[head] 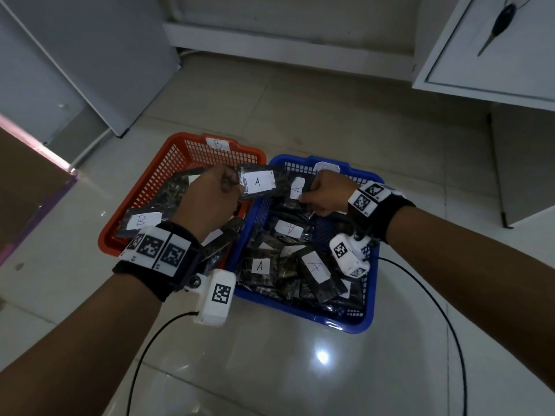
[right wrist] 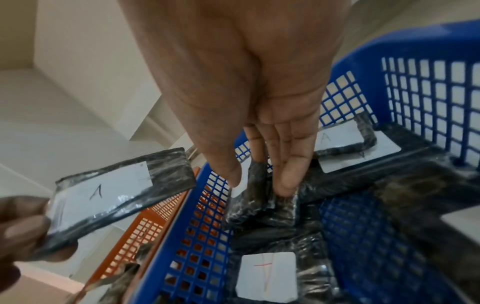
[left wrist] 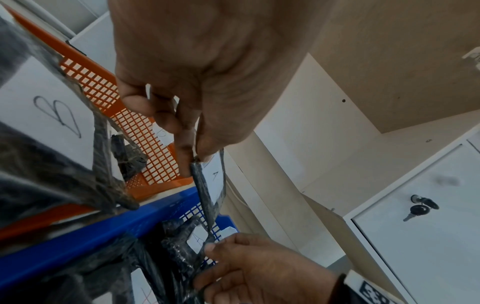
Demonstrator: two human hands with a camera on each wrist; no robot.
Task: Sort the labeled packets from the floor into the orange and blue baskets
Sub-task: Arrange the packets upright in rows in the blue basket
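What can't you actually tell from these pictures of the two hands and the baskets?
- Head view: the tag on the blue basket back wall is too washed out to read.
- Head view: the left hand covers some packets in the orange basket, so their letters are hidden.
- Right wrist view: the right hand fingers hide the label of the packet they pinch.

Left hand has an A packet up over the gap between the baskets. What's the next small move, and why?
Probably carry it a little to the right and let go over the blue basket. The left hand pinches the A packet above the orange basket's right edge, but that basket is tagged B and holds a B packet, while the blue one holds the A packets. The right hand is already gripping a packet there.
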